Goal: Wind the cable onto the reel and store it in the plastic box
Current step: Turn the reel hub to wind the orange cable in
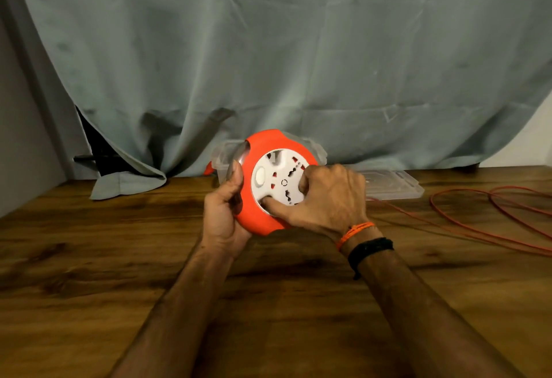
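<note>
Orange reel [263,222] gripped at its left edge by left hand [225,216], thumb curled over the rim, held up off table [119,258] just in front of box [222,162]. Right hand [325,198] set on white dial [279,182], fingers bent and pressing into its recesses (apparently the winding grip). Best done by keeping left hand firm, turning dial in steady strokes, letting cable [478,222] feed without kinks. Much cable loose in loops on table at right, so winding judged far from finished. Clear box behind reel, mostly hidden; contents cannot be told. Lid [397,186] flat beside box, to its right, near cable. Grey curtain [268,48] hanging behind.
</note>
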A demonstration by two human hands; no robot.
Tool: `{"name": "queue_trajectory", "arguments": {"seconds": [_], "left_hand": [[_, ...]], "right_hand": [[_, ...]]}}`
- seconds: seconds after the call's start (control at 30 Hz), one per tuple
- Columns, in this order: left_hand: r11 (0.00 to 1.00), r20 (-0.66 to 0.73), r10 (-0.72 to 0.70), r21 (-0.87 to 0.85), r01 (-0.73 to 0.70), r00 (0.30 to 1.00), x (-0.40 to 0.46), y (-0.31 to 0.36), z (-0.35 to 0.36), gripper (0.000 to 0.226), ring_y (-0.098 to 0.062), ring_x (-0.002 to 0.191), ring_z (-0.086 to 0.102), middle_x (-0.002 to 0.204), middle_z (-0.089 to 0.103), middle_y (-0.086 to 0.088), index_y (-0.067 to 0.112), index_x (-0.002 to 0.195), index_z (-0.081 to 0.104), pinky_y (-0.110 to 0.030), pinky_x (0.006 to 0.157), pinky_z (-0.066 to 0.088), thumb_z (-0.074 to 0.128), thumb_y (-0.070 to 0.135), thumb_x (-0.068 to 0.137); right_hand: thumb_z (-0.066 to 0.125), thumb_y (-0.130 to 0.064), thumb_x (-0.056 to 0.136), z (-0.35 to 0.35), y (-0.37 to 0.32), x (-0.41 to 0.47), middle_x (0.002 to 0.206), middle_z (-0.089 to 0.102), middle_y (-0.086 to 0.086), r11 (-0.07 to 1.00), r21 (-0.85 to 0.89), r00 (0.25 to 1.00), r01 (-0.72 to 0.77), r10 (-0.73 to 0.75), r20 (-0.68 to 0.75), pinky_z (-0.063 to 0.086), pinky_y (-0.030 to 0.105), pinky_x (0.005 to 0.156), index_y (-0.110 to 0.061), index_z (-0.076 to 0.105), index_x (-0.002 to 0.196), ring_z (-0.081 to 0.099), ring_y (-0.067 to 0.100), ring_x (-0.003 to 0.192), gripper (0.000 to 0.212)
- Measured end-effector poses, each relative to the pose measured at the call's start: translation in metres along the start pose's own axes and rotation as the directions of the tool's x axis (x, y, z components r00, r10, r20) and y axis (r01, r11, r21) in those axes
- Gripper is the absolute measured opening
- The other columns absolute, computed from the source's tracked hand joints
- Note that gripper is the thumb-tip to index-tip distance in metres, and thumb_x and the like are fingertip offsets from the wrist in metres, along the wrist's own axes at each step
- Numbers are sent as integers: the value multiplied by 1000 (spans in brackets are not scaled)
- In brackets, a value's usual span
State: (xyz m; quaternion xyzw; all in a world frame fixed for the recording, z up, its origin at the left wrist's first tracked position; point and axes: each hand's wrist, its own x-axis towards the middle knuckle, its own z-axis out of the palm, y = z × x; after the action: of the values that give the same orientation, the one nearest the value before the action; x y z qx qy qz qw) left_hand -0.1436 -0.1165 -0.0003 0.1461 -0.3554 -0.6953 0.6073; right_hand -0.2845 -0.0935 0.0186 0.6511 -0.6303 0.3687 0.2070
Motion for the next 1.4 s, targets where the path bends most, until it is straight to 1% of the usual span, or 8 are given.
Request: {"name": "queue_trajectory", "arguments": {"seconds": [0.2,0.4,0.53,0.67,0.8,0.97,1.17,1.4], "left_hand": [[999,-17,26,-23,-27,1000,2,1,-4,63,-38,124,58,136,59,-22,1,139,51,-59,103,44,50,38,88],[998,3,-11,-59,11,1000,2,3,-6,66,-41,121,59,133,61,-23,1,138,51,-59,96,48,50,43,86],[999,-12,-6,-38,5,1000,1,3,-5,65,-40,122,58,132,61,-22,2,137,53,-60,97,47,51,41,86],[1000,-13,-12,-14,12,1000,2,3,-7,67,-40,124,57,135,59,-23,2,140,50,-60,101,45,51,43,87],[1000,-12,-16,4,16,1000,3,3,-8,67,-39,125,57,138,57,-23,3,142,47,-56,96,50,51,42,87],[1000,-14,-22,21,22,1000,3,3,-10,68,-40,122,59,135,59,-23,3,141,50,-58,92,52,53,42,85],[1000,-1,19,20,-19,1000,2,2,-9,100,-42,128,53,140,55,-24,4,143,47,-65,103,40,86,45,61],[1000,0,11,-22,-11,1000,2,1,-2,57,-36,115,64,125,66,-21,1,132,56,-54,94,52,49,37,88]], "right_hand": [[45,-94,46,10,-18,-2,69,69,4,957,150,969,-247,242,52,41,26,58,-14,64,64,66,26,73,84],[59,-82,60,2,-2,3,59,63,-9,985,172,1000,-10,6,27,42,25,60,-23,63,60,62,15,67,59],[66,-49,65,-2,12,6,49,50,-11,954,221,979,204,-204,-24,51,32,62,-28,61,80,60,18,58,27],[59,-33,63,-6,20,9,54,57,-4,944,144,952,296,-304,42,52,37,64,-35,54,118,62,28,64,56],[59,-37,64,-2,23,9,63,65,0,944,43,944,328,-329,26,50,36,64,-39,53,128,64,34,70,65],[61,-45,61,0,24,11,63,66,2,946,8,945,325,-325,-18,47,35,64,-42,58,123,64,33,69,61],[75,-53,46,1,25,9,51,60,2,957,-45,945,287,-290,-154,42,29,55,-34,72,100,62,30,53,57],[46,-91,49,7,-6,0,72,68,4,998,7,998,-61,61,-22,34,28,62,-18,66,69,65,28,75,78]]}}
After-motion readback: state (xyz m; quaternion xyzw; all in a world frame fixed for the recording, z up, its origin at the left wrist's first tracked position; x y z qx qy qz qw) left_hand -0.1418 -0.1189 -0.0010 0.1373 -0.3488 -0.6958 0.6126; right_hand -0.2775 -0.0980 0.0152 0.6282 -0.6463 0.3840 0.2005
